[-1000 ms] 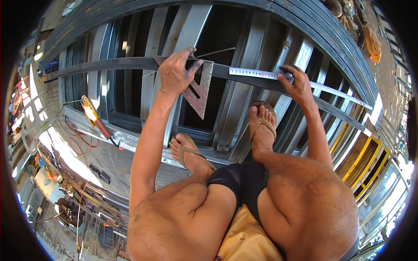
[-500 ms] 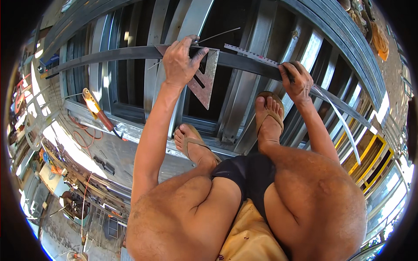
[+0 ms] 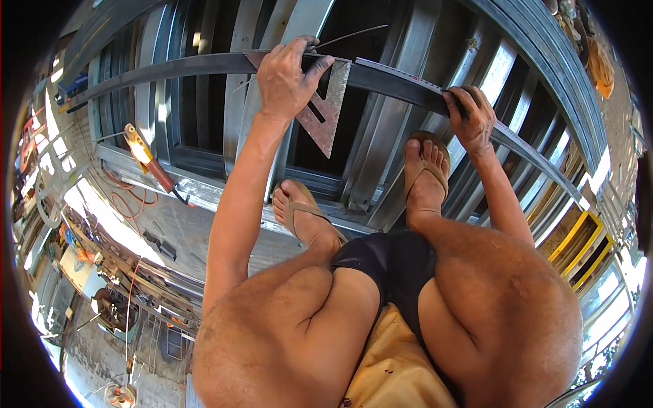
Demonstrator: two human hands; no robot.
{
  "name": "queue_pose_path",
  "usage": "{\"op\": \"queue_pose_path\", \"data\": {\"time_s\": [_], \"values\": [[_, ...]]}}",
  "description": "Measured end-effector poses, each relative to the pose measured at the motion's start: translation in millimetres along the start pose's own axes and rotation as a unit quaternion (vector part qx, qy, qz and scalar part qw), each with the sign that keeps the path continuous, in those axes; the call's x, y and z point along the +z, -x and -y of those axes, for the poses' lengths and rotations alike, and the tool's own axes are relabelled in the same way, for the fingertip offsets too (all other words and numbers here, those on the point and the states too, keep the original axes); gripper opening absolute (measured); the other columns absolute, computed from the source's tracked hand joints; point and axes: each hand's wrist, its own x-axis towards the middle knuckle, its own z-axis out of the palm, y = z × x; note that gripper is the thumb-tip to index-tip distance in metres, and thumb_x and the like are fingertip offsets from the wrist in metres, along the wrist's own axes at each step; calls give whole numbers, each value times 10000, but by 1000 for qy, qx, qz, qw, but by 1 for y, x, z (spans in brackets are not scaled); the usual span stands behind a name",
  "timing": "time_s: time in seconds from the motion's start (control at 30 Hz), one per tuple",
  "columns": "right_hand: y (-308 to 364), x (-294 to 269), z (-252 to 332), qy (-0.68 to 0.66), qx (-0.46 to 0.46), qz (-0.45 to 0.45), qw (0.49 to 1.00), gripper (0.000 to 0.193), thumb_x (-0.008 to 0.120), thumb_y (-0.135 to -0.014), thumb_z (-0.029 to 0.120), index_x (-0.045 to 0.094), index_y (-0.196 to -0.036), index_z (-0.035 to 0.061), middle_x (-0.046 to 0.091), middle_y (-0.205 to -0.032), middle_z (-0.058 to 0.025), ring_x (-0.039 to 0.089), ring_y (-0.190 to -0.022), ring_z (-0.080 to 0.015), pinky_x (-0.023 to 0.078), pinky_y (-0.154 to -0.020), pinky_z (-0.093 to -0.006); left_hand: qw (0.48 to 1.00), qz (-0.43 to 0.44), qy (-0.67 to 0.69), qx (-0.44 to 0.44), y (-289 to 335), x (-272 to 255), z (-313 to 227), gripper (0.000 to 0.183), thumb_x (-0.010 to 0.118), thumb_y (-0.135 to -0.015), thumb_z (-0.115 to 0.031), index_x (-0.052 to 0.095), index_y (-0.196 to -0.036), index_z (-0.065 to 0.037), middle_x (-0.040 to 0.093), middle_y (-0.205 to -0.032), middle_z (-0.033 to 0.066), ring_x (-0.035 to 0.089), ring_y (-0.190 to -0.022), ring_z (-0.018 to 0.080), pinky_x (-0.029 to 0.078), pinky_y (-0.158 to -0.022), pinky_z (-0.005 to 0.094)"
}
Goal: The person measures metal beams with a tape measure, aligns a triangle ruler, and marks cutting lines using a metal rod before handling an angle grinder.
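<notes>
A long dark metal bar (image 3: 398,88) runs crosswise in front of me over a metal frame. My left hand (image 3: 289,78) is closed at the bar, gripping a worn triangular set square (image 3: 325,119) whose edge lies along it. A thin rod (image 3: 354,34) passes under the fingers of that hand and sticks out on both sides. To the right, my right hand (image 3: 471,119) pinches a tape measure's blade (image 3: 401,76) against the bar. The blade's free end lies close to the set square's corner. Fingertips of both hands are blackened.
My sandalled feet (image 3: 427,173) stand on the frame's steel channels (image 3: 381,149). A yellow and red-brown welding electrode holder (image 3: 151,163) rests on the frame's left edge. Bundled steel lengths (image 3: 544,61) curve along the far right. A yellow rack (image 3: 578,248) stands at the right.
Both hands appear slightly higher in view with the bar and set square. The tape blade now lies flatter along the bar, and its loose hanging length right of my right hand no longer shows.
</notes>
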Motion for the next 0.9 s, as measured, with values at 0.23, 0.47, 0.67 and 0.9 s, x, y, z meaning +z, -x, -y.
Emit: {"op": "queue_pose_path", "data": {"time_s": [0.23, 0.47, 0.67, 0.9], "values": [[1, 1, -1, -16, -27, -2, 999, 157, 802, -782, 114, 712, -900, 65, 665, -840, -78, 650, -756, -260, 512, -650, -351, 1000, -2, -3, -1, 1, 1, 2, 422, 788, -816, -427, 702, -1041, -81, 728, -864, 69, 682, -833, 258, 517, -748, 370], [0, 2, 2, -3, -30, -7, 1000, 164, 804, -777, 108, 713, -909, 70, 666, -832, -69, 650, -746, -250, 509, -644, -343, 1000, 6, 6, -11, 1, 1, 2, 419, 783, -822, -434, 709, -1040, -85, 727, -859, 68, 681, -832, 259, 517, -753, 375], [1, 5, 1, 13, -30, -13, 999, 169, 807, -775, 119, 718, -914, 81, 673, -845, -56, 655, -757, -242, 513, -649, -343, 1000, 12, 8, -14, 1, 2, 2, 421, 786, -821, -439, 711, -1044, -90, 725, -854, 70, 686, -823, 257, 518, -751, 374], [1, 5, 3, 12, -29, -12, 999, 167, 804, -778, 125, 720, -917, 83, 678, -857, -53, 659, -768, -241, 517, -660, -344, 1000, 13, 3, -14, 1, 0, 2, 400, 789, -828, -420, 712, -1045, -93, 733, -868, 69, 700, -856, 257, 523, -765, 374]]}}
